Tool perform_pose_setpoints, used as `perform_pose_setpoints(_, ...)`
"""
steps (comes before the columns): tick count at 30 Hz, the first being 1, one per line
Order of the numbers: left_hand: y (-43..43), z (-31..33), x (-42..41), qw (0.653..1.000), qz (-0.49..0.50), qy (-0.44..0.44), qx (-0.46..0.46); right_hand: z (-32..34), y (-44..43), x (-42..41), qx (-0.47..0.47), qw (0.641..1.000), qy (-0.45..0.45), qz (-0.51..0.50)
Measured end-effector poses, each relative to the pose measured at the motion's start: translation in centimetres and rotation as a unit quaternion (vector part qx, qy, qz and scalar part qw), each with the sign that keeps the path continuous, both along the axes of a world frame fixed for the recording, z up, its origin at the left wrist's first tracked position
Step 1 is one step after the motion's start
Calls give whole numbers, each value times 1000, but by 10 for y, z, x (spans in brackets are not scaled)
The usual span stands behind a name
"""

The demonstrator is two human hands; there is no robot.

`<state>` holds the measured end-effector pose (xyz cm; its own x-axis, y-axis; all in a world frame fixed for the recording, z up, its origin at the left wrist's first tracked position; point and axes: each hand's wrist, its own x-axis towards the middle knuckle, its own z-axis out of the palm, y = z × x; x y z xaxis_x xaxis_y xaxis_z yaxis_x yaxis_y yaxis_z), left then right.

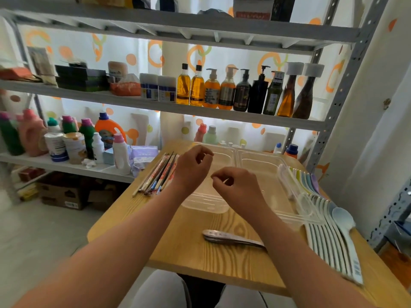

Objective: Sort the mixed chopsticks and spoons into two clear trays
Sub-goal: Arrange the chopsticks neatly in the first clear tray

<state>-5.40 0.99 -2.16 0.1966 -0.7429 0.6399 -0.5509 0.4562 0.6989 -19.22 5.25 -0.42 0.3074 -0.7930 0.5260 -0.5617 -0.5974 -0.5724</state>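
Both your hands hang over the two clear trays at the 12 o'clock side of the wooden table (195, 254). Your left hand (192, 167) is above the left tray (205, 206), fingers curled in and thumb drawn close to the fingertips. Nothing shows between them. Your right hand (233, 185) is just beside it, over the seam between the left tray and the right tray (260, 165). It is curled the same way, with forefinger and thumb nearly meeting and no object visible in the pinch. The two hands are near each other but apart.

The trays sit side by side and touching, and both look bare inside.

The chopsticks (159, 174) lie as a loose bundle at 10 o'clock, just left of the left tray, tips pointing toward you. A small stack of metal spoons (231, 237) rests at 6 o'clock, partly under your right forearm. At 3 to 4 o'clock a row of white plastic spoons (331, 243) lies fanned along the table edge. Beyond them at 2 o'clock is a row of pastel spoons (305, 180), against the right tray's rim.

Behind the table, a metal shelving unit (200, 112) carries pump bottles (242, 92) and detergent.
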Motion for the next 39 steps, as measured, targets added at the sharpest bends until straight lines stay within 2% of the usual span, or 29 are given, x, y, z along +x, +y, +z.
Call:
perform_pose_setpoints(3, -3, 0, 30, 994, 105, 11, 41, -3, -11, 25, 13, 1000, -15, -4)
perform_pose_setpoints(8, -8, -12, 97, 938, 235, -50, 251, -8, -19, 45, 31, 999, -21, 6)
perform_pose_setpoints(13, -13, -24, 125, 914, 205, -82, 342, -6, -25, 58, 32, 999, -29, 17)
perform_pose_setpoints(19, -26, -24, 129, 879, 196, -155, 406, -3, -31, 66, 35, 999, -35, 19)
perform_pose_setpoints(27, -32, -18, 124, 840, 208, -238, 441, -5, -38, 65, 40, 998, -42, 21)
perform_pose_setpoints(32, -33, -7, 121, 831, 184, -250, 461, -8, -39, 63, 42, 998, -46, 27)
perform_pose_setpoints(39, -39, -5, 118, 799, 181, -286, 497, -11, -43, 60, 50, 997, -51, 24)
